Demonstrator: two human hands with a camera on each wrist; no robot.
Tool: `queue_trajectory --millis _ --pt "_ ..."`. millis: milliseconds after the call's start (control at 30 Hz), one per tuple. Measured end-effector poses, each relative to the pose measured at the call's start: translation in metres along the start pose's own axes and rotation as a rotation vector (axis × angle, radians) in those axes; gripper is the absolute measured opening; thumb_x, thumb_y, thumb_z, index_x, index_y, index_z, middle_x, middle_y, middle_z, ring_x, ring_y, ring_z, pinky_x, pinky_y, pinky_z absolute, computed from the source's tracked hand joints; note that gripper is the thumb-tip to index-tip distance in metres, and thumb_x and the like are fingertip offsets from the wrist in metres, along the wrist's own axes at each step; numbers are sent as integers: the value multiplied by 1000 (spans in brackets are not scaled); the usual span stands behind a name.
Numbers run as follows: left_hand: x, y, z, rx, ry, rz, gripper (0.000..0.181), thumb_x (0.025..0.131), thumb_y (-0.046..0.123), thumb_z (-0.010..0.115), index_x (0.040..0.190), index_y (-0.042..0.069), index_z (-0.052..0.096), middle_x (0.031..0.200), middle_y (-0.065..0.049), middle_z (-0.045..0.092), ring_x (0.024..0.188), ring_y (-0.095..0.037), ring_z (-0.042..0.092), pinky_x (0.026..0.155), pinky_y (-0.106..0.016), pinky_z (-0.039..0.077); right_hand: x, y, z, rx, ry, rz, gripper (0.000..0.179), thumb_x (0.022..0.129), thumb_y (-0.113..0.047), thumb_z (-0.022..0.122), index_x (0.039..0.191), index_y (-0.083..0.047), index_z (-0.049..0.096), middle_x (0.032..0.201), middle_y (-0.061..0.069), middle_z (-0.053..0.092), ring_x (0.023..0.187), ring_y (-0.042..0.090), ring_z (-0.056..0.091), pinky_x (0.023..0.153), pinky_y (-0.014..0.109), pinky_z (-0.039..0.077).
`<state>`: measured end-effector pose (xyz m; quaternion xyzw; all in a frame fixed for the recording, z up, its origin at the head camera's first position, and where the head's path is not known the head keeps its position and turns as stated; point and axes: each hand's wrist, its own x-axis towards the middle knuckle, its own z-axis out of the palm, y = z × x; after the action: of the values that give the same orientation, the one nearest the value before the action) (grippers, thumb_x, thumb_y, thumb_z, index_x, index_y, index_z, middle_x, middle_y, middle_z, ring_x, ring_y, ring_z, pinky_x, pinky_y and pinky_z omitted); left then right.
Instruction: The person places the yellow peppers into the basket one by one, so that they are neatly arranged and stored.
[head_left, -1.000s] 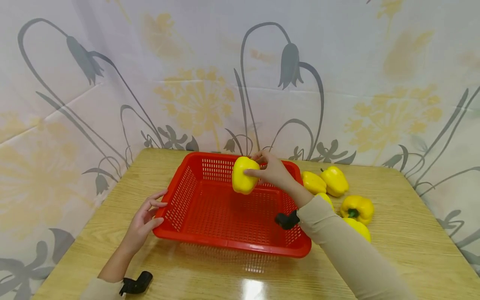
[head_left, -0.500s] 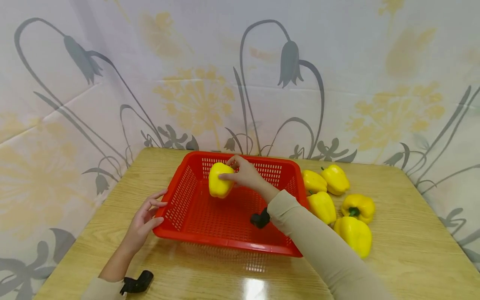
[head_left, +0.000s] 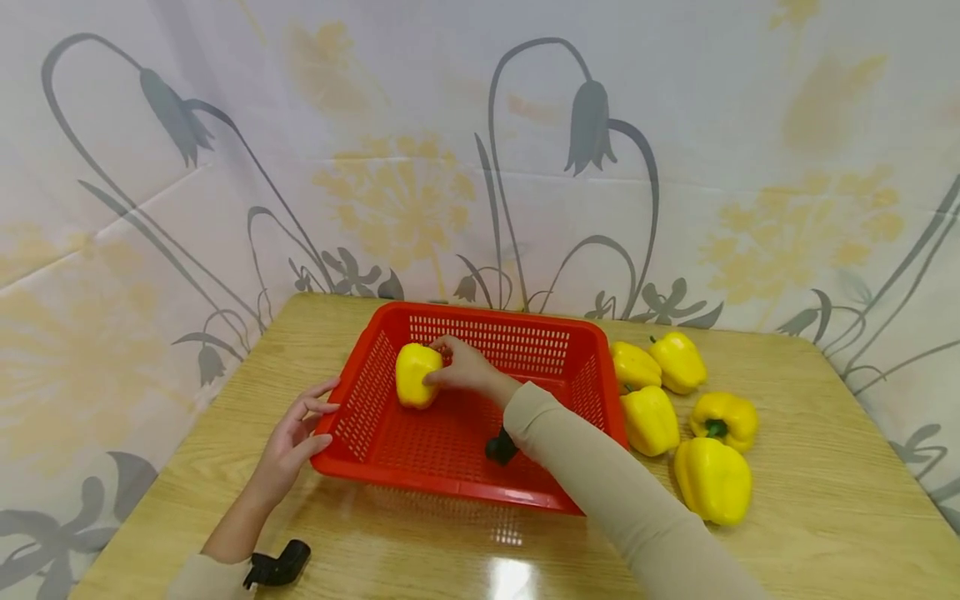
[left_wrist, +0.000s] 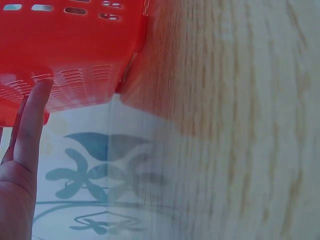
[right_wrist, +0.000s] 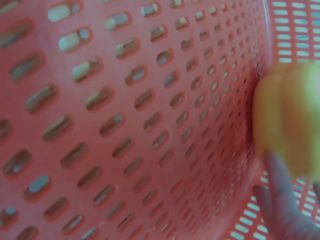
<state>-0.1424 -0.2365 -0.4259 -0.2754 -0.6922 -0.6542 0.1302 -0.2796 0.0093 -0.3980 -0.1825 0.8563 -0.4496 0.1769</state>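
Note:
A yellow bell pepper is low inside the red plastic basket, near its back left part. My right hand pinches the pepper from its right side, thumb in front and fingers behind. In the right wrist view the pepper is blurred beside the perforated floor, with my fingers against it; I cannot tell whether it touches the floor. My left hand touches the basket's left rim from outside with thumb and fingertips. A nearly straight finger lies against the outer wall in the left wrist view.
Several yellow bell peppers lie on the wooden table just right of the basket. A flower-patterned cloth hangs behind the table. Black wrist-worn devices sit at both wrists.
My right hand has carried the pepper leftward and down, from over the basket's back middle to its back left part. The left hand has stayed at the rim.

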Motion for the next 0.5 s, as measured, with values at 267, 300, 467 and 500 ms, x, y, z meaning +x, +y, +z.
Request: queue_trajectory --millis 267,300,467,500 --pt "0 1 -1 -2 -1 -24 23 81 -19 41 104 -16 44 139 -7 38 116 -15 46 80 -22 49 1 -1 4 14 21 13 51 77 -20 76 118 -6 49 104 11 55 85 23 54 71 29 49" --pt "0 1 -1 0 0 -29 23 81 -19 41 104 -16 44 139 -7 38 115 -14 47 79 -22 49 1 -1 4 2 33 12 50 77 -21 76 117 -5 50 102 11 55 83 22 54 70 28 48" --pt "0 1 -1 5 -1 -38 23 82 -19 42 105 -16 44 139 -6 38 114 -15 47 80 -22 49 0 -2 6 -81 93 -5 48 78 -27 76 112 -5 51 97 9 56 84 21 51 71 29 44" --pt "0 1 -1 7 -2 -36 23 82 -19 42 105 -16 44 139 -6 38 114 -15 47 80 -22 49 0 -2 6 -90 99 -12 47 78 -27 76 111 -5 51 97 9 56 84 21 50 71 29 43"
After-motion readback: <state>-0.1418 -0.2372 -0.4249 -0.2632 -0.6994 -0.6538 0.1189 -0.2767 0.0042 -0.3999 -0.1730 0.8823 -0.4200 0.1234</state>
